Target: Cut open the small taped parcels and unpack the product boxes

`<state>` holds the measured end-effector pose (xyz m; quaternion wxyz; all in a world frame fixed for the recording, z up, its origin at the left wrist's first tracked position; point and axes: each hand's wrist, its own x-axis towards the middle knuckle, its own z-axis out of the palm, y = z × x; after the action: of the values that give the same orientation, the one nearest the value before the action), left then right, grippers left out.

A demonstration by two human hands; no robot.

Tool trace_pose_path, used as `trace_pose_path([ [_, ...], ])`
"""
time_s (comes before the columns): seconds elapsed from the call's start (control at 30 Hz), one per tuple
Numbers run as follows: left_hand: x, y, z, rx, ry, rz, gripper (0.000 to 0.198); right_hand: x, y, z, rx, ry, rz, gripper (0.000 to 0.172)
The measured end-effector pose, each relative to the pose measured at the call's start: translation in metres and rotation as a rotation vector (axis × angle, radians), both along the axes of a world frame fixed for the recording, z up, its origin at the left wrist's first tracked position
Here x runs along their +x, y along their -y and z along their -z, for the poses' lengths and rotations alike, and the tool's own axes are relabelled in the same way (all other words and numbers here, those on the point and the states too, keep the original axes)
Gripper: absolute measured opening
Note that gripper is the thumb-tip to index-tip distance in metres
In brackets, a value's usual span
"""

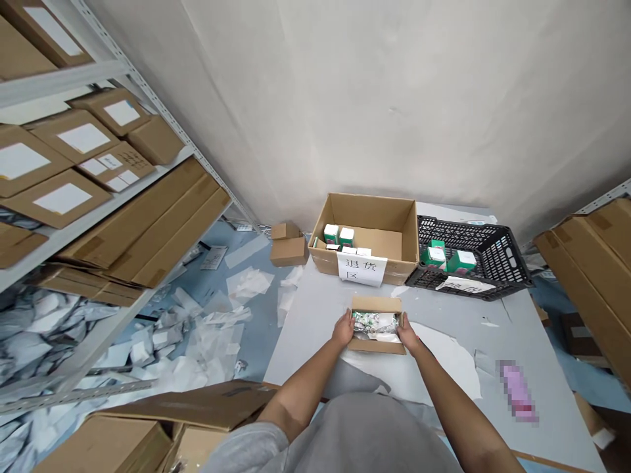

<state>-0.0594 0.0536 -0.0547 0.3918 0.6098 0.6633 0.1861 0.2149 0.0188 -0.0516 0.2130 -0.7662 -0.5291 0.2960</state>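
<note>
A small open cardboard box (378,346) sits low over the table in front of me, its flaps folded outward. Inside it lies a shiny clear plastic packet (374,323) with green and white print. My left hand (344,328) grips the box's left end, and my right hand (408,332) grips the right end. Just beyond stands a larger open carton (320,261) with a handwritten paper sign, holding several green-and-white small boxes (346,236). To its right, a black plastic crate (503,276) holds more green boxes (462,261).
White paper (444,355) lies on the grey table (300,341), with a blurred pink item (518,392) at right. Shelves of cardboard boxes (83,138) rise at left. Crumpled wrapping (207,348) litters the floor. Large cartons (108,440) stand at lower left.
</note>
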Motion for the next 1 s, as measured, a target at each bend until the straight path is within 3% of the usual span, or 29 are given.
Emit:
trace_pose_path([
  [0.13,0.000,0.006,-0.031,0.241,-0.292,0.061,0.063,0.000,0.015,-0.023,0.081,0.150,-0.068,0.083],
  [0.27,0.010,0.006,-0.050,0.338,-0.260,0.419,0.044,-0.004,0.028,-0.054,0.154,0.279,-0.487,0.073],
  [0.37,0.023,0.000,-0.050,0.243,-0.248,0.545,0.035,-0.012,0.023,-0.067,0.073,0.301,-0.678,0.074],
  [0.47,0.031,-0.009,-0.045,0.147,-0.286,0.573,0.033,-0.020,0.009,-0.073,-0.028,0.386,-0.652,0.080],
  [0.6,0.031,-0.017,-0.041,0.101,-0.323,0.596,0.025,-0.024,-0.006,-0.080,-0.146,0.485,-0.647,0.047],
  [0.67,0.029,-0.019,-0.042,0.107,-0.342,0.599,0.027,-0.024,-0.008,-0.083,-0.154,0.489,-0.656,0.040],
  [0.77,0.027,-0.020,-0.043,0.103,-0.410,0.649,0.030,-0.024,-0.004,-0.084,-0.136,0.453,-0.693,0.040],
  [0.93,0.035,-0.022,-0.045,0.100,-0.481,0.717,0.033,-0.029,0.006,-0.076,-0.182,0.414,-0.745,0.057],
  [1.0,0.038,-0.023,-0.045,0.114,-0.492,0.739,0.032,-0.031,0.006,-0.074,-0.194,0.428,-0.727,0.053],
])
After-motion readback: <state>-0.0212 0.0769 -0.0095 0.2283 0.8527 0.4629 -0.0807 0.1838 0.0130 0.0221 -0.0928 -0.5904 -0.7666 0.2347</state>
